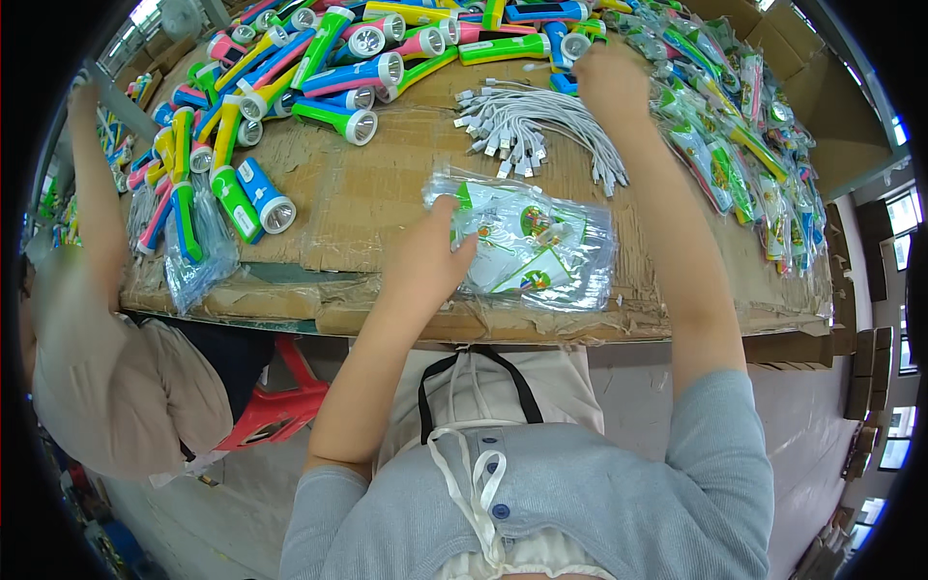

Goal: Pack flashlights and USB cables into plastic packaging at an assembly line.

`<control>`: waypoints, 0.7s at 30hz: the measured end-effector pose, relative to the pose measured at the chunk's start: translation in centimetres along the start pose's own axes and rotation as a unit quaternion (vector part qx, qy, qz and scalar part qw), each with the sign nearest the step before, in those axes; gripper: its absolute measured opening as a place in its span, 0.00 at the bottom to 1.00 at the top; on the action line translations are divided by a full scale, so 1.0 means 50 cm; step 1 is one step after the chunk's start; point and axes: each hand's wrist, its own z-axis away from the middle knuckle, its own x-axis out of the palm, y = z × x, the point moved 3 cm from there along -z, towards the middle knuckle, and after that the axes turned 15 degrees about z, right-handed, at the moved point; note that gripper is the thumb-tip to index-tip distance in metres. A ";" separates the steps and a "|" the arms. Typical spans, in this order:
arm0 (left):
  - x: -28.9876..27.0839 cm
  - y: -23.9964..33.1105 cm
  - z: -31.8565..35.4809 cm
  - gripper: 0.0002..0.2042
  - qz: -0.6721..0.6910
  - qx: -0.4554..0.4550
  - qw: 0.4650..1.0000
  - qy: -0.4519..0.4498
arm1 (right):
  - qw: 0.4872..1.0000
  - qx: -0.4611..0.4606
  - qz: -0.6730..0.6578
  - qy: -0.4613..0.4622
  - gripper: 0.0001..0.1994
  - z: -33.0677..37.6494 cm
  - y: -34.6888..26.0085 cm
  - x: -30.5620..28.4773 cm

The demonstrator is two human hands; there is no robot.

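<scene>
My left hand [430, 253] is closed on the left edge of a clear plastic bag [592, 253]. This bag lies in a flat stack of bags near the table's front edge. Printed white and green cards [536, 271] show through the film. My right hand [614, 82] reaches to the far side, its fingers curled against a blue flashlight [559, 41] at the edge of the pile; the fingertips are partly hidden. Between my hands lies a bundle of white charging cables [541, 116] with their plugs toward the left.
Colourful flashlights [329, 72] are heaped at the far left and centre. Bagged flashlights [739, 145] pile up along the right. Everything rests on a cardboard-covered table [338, 213]. At the left, another person [126, 387] reaches over the table, beside a red stool [280, 406].
</scene>
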 end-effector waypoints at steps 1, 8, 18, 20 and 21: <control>-0.004 -0.008 -0.017 0.11 -0.007 -0.070 0.995 -0.067 | 0.998 -0.015 -0.001 0.062 0.06 -0.003 0.013 -0.040; -0.003 -0.062 -0.048 0.07 0.276 -0.126 0.953 -0.021 | 0.796 0.005 -0.602 -0.056 0.07 0.165 -0.112 -0.229; 0.000 -0.026 -0.043 0.06 0.394 -0.111 0.908 0.094 | 0.748 -0.441 -0.092 -0.487 0.09 0.237 -0.185 -0.203; 0.011 -0.010 -0.036 0.06 0.362 -0.047 0.927 0.082 | 0.691 -0.526 0.040 -0.494 0.08 0.240 -0.216 -0.207; 0.013 -0.002 -0.029 0.06 0.376 -0.045 0.923 0.071 | 0.691 -0.567 -0.003 -0.447 0.07 0.235 -0.212 -0.225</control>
